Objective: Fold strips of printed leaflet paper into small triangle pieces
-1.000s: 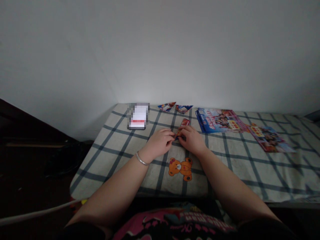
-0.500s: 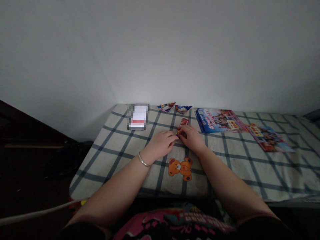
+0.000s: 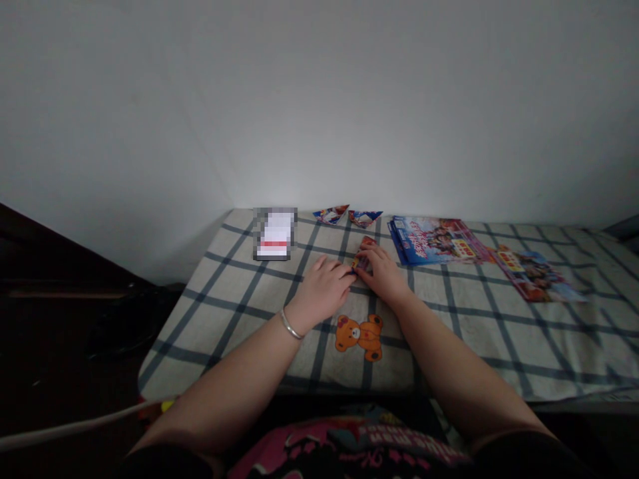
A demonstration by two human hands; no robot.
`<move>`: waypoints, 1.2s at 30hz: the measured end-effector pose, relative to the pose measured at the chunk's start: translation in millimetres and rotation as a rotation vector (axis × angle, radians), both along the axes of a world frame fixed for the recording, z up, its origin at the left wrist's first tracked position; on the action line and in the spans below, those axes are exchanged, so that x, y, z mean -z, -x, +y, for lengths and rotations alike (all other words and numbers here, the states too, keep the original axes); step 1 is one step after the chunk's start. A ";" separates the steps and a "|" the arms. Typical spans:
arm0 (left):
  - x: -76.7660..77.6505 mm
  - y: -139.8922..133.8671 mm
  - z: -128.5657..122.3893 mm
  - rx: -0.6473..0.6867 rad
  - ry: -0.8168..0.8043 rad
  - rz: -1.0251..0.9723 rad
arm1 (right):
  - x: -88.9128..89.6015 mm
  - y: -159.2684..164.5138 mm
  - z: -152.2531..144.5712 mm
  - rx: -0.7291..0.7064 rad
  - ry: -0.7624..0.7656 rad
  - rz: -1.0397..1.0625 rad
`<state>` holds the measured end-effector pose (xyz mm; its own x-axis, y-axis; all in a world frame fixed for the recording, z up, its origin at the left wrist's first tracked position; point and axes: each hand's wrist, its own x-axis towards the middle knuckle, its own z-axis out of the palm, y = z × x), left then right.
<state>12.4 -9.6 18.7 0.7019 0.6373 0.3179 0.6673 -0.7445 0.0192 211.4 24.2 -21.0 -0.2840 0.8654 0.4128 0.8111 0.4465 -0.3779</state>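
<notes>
A narrow folded piece of printed paper (image 3: 361, 262), reddish with some yellow and blue, lies on the checked tablecloth between my hands. My left hand (image 3: 325, 287), with a silver bangle at the wrist, has its fingertips on the paper's near left end. From the other side my right hand (image 3: 385, 274) is bent over the strip, thumb low and fingers higher up, gripping it. Fingers cover part of the paper, so its exact fold is hidden. Behind it, against the wall, sit two small folded paper shapes (image 3: 331, 214) in blue and red print.
A phone (image 3: 275, 233) with a lit, blurred screen lies at the back left. To the right are a stack of printed leaflets (image 3: 439, 239) and a loose leaflet (image 3: 539, 274). An orange bear figure (image 3: 358, 337) shows on the tablecloth (image 3: 224, 313) near me. A white wall (image 3: 319, 106) borders the back.
My left hand has turned slightly, its fingers raised a little. My right fingers have moved up along the strip, and more of its middle shows between the hands.
</notes>
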 end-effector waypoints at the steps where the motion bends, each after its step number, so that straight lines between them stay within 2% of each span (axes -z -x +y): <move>1: 0.1 -0.2 0.0 0.002 0.004 0.004 | 0.5 -0.7 0.5 -0.005 0.006 -0.003; 17: -3.2 5.8 -2.8 -0.027 0.010 0.043 | 1.5 -2.3 1.2 -0.013 0.008 -0.007; 27: -3.8 12.3 7.4 -0.042 0.084 -0.017 | 3.0 -3.8 1.3 0.008 0.025 0.018; 36: 6.1 9.6 10.4 0.063 0.089 -0.036 | -0.7 -7.2 1.8 -0.010 0.076 0.029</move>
<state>2.8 0.8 12.6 0.7308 0.6190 0.2876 0.6167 -0.7794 0.1105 218.7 26.0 -20.3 -0.2816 0.8919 0.3538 0.7951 0.4233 -0.4343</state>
